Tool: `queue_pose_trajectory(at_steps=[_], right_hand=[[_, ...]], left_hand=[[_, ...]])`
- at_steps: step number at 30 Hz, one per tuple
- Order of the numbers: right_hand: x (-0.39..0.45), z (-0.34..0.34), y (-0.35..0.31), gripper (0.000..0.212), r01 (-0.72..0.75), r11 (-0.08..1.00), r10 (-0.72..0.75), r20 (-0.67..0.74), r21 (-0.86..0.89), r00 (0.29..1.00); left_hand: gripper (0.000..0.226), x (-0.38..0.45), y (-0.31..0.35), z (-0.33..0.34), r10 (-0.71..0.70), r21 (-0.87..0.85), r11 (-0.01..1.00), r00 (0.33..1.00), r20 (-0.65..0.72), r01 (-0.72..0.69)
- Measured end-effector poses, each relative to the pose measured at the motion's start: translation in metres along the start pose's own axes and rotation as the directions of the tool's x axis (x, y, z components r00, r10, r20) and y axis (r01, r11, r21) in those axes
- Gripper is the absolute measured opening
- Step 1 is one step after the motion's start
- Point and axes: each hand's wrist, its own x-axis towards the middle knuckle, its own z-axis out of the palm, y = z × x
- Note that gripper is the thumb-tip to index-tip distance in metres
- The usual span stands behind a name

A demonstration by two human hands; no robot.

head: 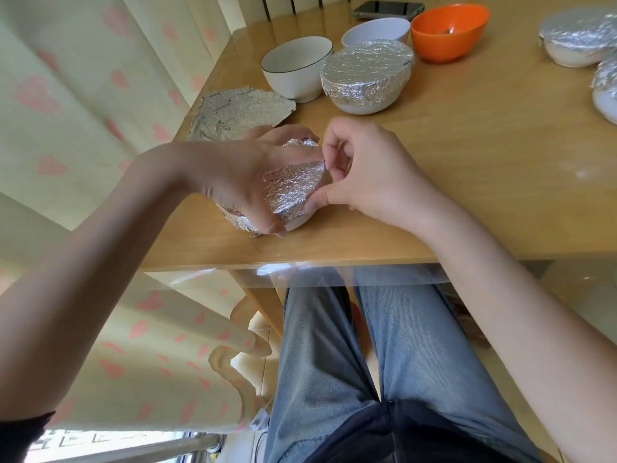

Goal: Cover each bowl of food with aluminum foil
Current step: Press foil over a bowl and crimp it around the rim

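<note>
A small white bowl stands near the table's front edge with crinkled aluminum foil laid over its top. My left hand curls over the bowl's left side and grips the foil against the rim. My right hand pinches the foil's right edge between thumb and fingers. A loose foil sheet lies flat behind the bowl. Farther back stand an open white bowl with a dark rim, a foil-covered bowl, another open white bowl and an orange bowl.
Two more foil-covered bowls sit at the right edge of the wooden table. A phone lies at the back. A heart-patterned curtain hangs to the left. My legs in jeans show below the table edge.
</note>
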Motion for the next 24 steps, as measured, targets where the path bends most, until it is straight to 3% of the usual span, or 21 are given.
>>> queue_pose_trajectory(at_steps=[3,7,13,19,22,24], right_hand=[[-0.006,0.003,0.004,0.044,0.082,0.993,-0.083,-0.01,-0.089,0.997],[-0.016,0.0,0.013,0.052,0.088,0.996,-0.088,0.105,0.01,0.991],[-0.011,0.013,0.01,0.058,0.136,0.991,-0.136,-0.023,-0.013,0.99],[-0.007,0.01,0.012,0.061,0.093,0.995,-0.093,0.031,-0.026,0.995],[-0.011,0.004,0.012,0.061,0.011,0.987,-0.039,0.174,0.161,0.984],[-0.01,0.005,0.012,0.053,-0.058,0.956,0.005,0.184,0.286,0.983]], left_hand=[[0.099,-0.001,0.001,0.0,-0.004,-0.009,1.0,1.0,-0.016,0.004],[0.1,-0.002,0.003,0.0,-0.012,0.002,1.0,1.0,-0.015,0.012],[0.097,-0.001,0.003,0.001,-0.014,-0.007,1.0,1.0,-0.025,0.013],[0.097,-0.002,0.005,0.001,-0.024,-0.015,1.0,0.999,-0.034,0.024],[0.096,-0.003,0.007,0.001,-0.044,-0.024,0.999,0.999,-0.027,0.044],[0.099,-0.002,0.006,0.001,-0.049,-0.021,0.999,0.999,-0.021,0.049]])
